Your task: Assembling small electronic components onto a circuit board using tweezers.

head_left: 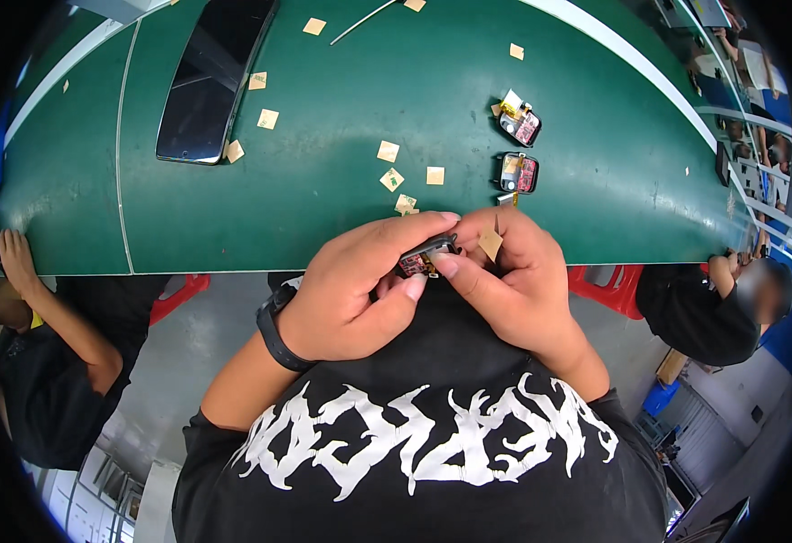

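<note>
Both my hands hold one small black rectangular module at the near edge of the green bench.

My left hand [355, 290] pinches the small black rectangular module with red parts inside [426, 256] between thumb and the other fingers, just in front of my chest, and a black band [276, 337] sits on this wrist. My right hand [513, 281] touches the same module with the thumb tip, and its fingers pinch a small tan paper square [490, 242] just beside the module. On the green bench [323, 226], two similar black modules [517, 172] lie a little beyond my hands, one behind the other. Many small tan paper squares [388, 151] are scattered around, and a long dark glossy panel [213, 77] lies far on the left.
</note>
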The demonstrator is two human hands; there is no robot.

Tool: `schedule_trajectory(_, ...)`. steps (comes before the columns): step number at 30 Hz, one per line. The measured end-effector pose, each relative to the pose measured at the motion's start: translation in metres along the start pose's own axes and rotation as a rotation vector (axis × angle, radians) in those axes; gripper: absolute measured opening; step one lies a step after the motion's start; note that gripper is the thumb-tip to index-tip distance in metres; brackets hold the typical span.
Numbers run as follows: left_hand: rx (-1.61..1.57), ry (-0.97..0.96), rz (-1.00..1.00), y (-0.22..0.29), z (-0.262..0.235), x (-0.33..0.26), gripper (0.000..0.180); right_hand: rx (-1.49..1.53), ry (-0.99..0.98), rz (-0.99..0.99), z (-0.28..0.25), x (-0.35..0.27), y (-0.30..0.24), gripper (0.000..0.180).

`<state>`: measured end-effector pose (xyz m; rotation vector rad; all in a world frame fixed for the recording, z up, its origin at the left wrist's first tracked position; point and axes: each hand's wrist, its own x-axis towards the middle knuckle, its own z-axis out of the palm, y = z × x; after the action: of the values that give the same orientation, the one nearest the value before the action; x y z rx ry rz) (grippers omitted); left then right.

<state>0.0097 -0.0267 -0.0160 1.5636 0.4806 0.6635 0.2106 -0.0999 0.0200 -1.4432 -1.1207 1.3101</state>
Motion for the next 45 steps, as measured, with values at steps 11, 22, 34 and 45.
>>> schedule_trajectory(11, 0.117, 0.104, 0.014, -0.001, 0.012, -0.005, 0.034, 0.026, 0.009, 0.056, 0.002, -0.004, 0.004, 0.019)
schedule_trajectory(22, 0.112, 0.094, 0.008, -0.001, 0.011, -0.005, 0.031, 0.002, 0.007, 0.024, 0.004, -0.003, 0.008, 0.02)
schedule_trajectory(34, 0.022, -0.072, -0.041, 0.021, -0.013, -0.012, 0.056, 0.036, -0.046, 0.092, 0.005, 0.001, -0.009, 0.018)
schedule_trajectory(45, -0.001, 0.258, -0.236, 0.035, -0.03, -0.026, 0.044, -0.185, 0.058, -0.109, -0.011, 0.021, -0.016, 0.018)
